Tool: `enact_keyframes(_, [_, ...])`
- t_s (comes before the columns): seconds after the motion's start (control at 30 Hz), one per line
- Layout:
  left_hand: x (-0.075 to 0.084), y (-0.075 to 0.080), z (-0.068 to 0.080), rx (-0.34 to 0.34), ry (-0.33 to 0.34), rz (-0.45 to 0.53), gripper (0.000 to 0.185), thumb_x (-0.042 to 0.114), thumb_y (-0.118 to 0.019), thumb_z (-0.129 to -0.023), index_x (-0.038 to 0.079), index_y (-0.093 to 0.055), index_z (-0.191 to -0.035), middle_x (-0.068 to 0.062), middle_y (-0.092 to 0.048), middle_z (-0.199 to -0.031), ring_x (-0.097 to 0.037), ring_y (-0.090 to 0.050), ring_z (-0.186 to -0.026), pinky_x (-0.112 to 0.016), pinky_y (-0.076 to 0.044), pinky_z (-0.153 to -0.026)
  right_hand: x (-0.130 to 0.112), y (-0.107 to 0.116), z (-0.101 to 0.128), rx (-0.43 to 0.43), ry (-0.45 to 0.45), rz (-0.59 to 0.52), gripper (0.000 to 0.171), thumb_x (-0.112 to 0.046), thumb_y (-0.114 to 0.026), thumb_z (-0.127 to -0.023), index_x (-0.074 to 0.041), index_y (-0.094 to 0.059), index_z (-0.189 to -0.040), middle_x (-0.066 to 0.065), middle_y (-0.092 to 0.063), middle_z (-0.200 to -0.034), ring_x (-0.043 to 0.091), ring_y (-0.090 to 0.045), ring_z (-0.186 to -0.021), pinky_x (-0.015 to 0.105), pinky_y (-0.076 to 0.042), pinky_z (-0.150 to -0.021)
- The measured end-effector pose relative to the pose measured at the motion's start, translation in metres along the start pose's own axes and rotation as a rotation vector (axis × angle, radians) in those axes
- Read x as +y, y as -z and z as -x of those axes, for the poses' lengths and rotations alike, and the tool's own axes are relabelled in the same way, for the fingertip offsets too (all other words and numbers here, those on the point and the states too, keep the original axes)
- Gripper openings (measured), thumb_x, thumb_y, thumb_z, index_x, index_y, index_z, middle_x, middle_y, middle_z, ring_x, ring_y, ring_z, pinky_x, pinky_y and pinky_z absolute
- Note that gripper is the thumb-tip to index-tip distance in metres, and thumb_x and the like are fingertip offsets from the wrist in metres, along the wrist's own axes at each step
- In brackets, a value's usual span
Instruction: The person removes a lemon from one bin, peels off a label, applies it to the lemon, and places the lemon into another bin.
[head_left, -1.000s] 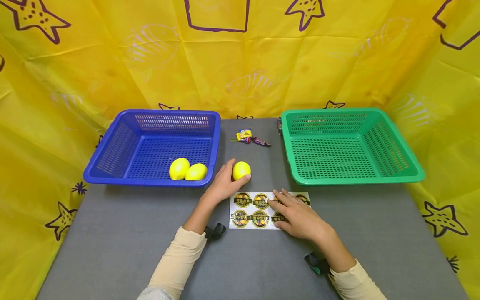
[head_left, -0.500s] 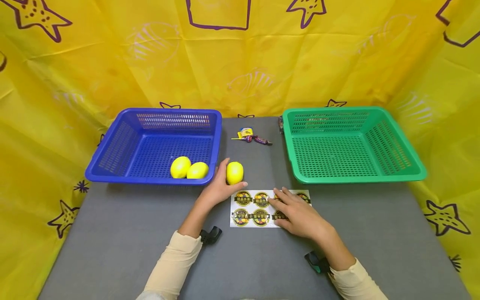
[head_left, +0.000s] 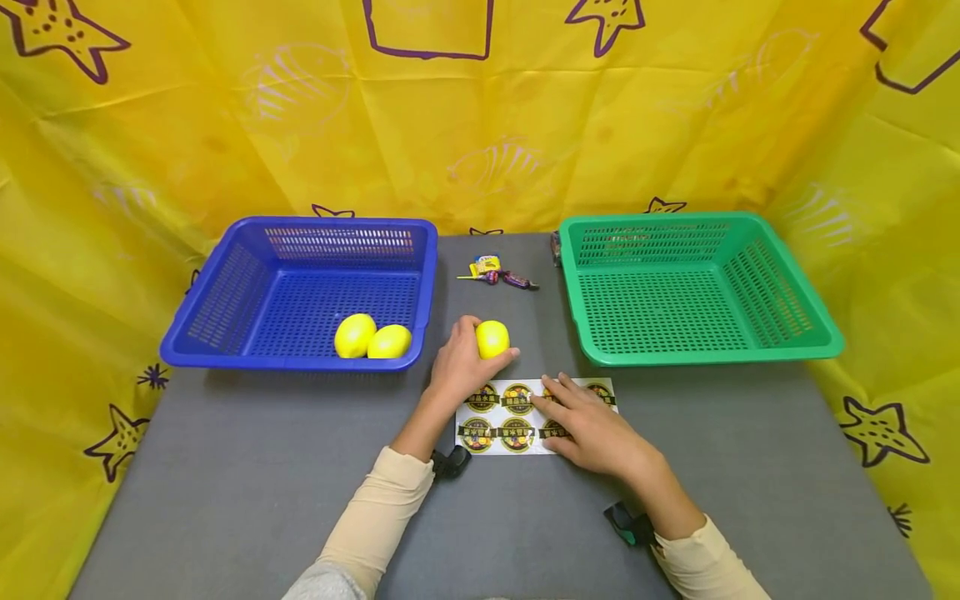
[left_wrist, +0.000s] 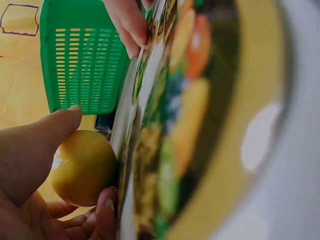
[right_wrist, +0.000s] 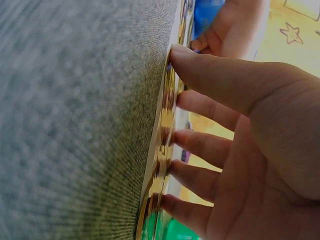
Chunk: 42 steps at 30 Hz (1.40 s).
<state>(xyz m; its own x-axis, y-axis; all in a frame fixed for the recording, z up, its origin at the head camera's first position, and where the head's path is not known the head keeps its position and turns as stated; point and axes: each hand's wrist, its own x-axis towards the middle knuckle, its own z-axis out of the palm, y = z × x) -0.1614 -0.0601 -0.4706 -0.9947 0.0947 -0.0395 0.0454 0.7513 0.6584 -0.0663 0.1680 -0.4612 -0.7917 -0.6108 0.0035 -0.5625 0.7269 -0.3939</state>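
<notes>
My left hand (head_left: 459, 367) curls round a yellow lemon (head_left: 492, 339) just behind the sticker sheet. The left wrist view has the lemon (left_wrist: 84, 168) between the thumb on one side and bent fingers on the other. With fingers spread, my right hand (head_left: 592, 425) rests its fingertips on the white sheet of round fruit-picture stickers (head_left: 516, 433), hiding several stickers on its right. From the right wrist, the thumb and fingertips (right_wrist: 181, 49) meet the sheet's surface. Two more lemons (head_left: 355, 336) lie in the front right corner of the blue basket (head_left: 300, 362).
To the right stands a green basket (head_left: 712, 360), with a small dark item partly hidden at its left rear edge. Small wrapped sweets (head_left: 517, 280) and a lollipop (head_left: 491, 277) lie between the baskets. A yellow patterned cloth (head_left: 420, 125) hangs round the grey table (head_left: 247, 492).
My left hand and the lemon shift left, then back right, with the hand drawing closer round the lemon. My right hand stays on the sticker sheet.
</notes>
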Motion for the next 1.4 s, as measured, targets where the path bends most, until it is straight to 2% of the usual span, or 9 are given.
enact_keyframes(0.2, [-0.002,0.007,0.003,-0.056,0.023,0.016,0.101,0.060,-0.080,-0.075,0.009,-0.034,-0.149,-0.017,-0.050,-0.132,-0.037,-0.060,-0.102,-0.049,-0.052,-0.084,-0.001,0.000,0.001,0.016,0.007,-0.005,0.059,-0.023,-0.077,-0.089,-0.003,-0.057,-0.141,0.025,-0.043,-0.150,0.048,-0.035,-0.139,0.062,-0.035,-0.107])
enact_keyframes(0.33, [-0.007,0.015,0.009,-0.092,0.050,0.054,0.106,0.058,-0.085,-0.071,0.008,-0.033,-0.149,-0.018,-0.048,-0.131,-0.038,-0.057,-0.108,-0.051,-0.049,-0.090,-0.001,0.000,0.001,0.015,0.005,-0.010,0.059,-0.022,-0.077,-0.089,-0.003,-0.056,-0.141,0.025,-0.042,-0.150,0.048,-0.035,-0.139,0.062,-0.035,-0.107])
enact_keyframes(0.4, [-0.011,0.020,0.013,-0.103,0.053,0.060,0.100,0.054,-0.087,-0.070,0.007,-0.037,-0.143,-0.018,-0.049,-0.127,-0.036,-0.055,-0.109,-0.049,-0.049,-0.091,-0.002,0.000,0.001,0.010,0.001,-0.023,0.059,-0.021,-0.076,-0.090,-0.002,-0.055,-0.142,0.025,-0.042,-0.151,0.048,-0.034,-0.139,0.062,-0.034,-0.108])
enact_keyframes(0.5, [-0.017,0.025,0.024,-0.127,0.024,0.029,0.083,0.047,-0.090,-0.069,0.006,-0.047,-0.127,-0.015,-0.051,-0.114,-0.031,-0.056,-0.099,-0.044,-0.049,-0.085,-0.002,0.000,0.001,0.001,-0.008,-0.040,0.059,-0.021,-0.076,-0.090,-0.002,-0.055,-0.142,0.025,-0.041,-0.151,0.049,-0.033,-0.140,0.062,-0.032,-0.109])
enact_keyframes(0.67, [-0.021,0.030,0.040,-0.193,-0.079,-0.094,0.054,0.043,-0.092,-0.068,0.011,-0.062,-0.099,-0.006,-0.050,-0.097,-0.022,-0.053,-0.082,-0.037,-0.048,-0.073,-0.003,0.002,0.000,-0.015,-0.032,-0.044,0.060,-0.023,-0.076,-0.090,-0.002,-0.055,-0.143,0.026,-0.038,-0.153,0.048,-0.031,-0.141,0.061,-0.031,-0.110])
enact_keyframes(0.87, [-0.024,0.030,0.043,-0.198,-0.130,-0.118,0.046,0.038,-0.093,-0.067,0.014,-0.062,-0.091,-0.003,-0.049,-0.091,-0.020,-0.049,-0.081,-0.035,-0.044,-0.071,-0.004,0.002,-0.001,-0.014,-0.029,-0.055,0.060,-0.022,-0.076,-0.090,-0.002,-0.055,-0.142,0.026,-0.038,-0.153,0.049,-0.030,-0.141,0.062,-0.031,-0.110])
enact_keyframes(1.1, [-0.028,0.033,0.041,-0.218,-0.200,-0.050,0.032,0.022,-0.089,-0.074,0.014,-0.060,-0.084,-0.002,-0.052,-0.085,-0.018,-0.049,-0.079,-0.033,-0.043,-0.072,-0.004,0.001,-0.001,-0.009,-0.028,-0.053,0.059,-0.021,-0.076,-0.090,-0.002,-0.055,-0.142,0.026,-0.039,-0.152,0.049,-0.031,-0.140,0.063,-0.031,-0.109])
enact_keyframes(1.23, [-0.027,0.040,0.041,-0.276,-0.207,0.053,0.020,0.007,-0.082,-0.080,0.012,-0.062,-0.082,0.000,-0.059,-0.080,-0.015,-0.054,-0.075,-0.031,-0.046,-0.071,-0.004,0.002,-0.001,-0.011,-0.025,-0.038,0.059,-0.021,-0.076,-0.090,-0.002,-0.055,-0.142,0.025,-0.039,-0.152,0.049,-0.032,-0.140,0.062,-0.032,-0.109])
enact_keyframes(1.4, [-0.025,0.045,0.041,-0.343,-0.197,0.195,0.014,0.005,-0.076,-0.086,0.009,-0.062,-0.087,0.002,-0.061,-0.077,-0.012,-0.057,-0.071,-0.028,-0.049,-0.067,-0.004,0.004,-0.002,-0.028,-0.028,-0.017,0.060,-0.024,-0.077,-0.090,-0.003,-0.056,-0.142,0.024,-0.040,-0.153,0.048,-0.033,-0.140,0.062,-0.034,-0.108])
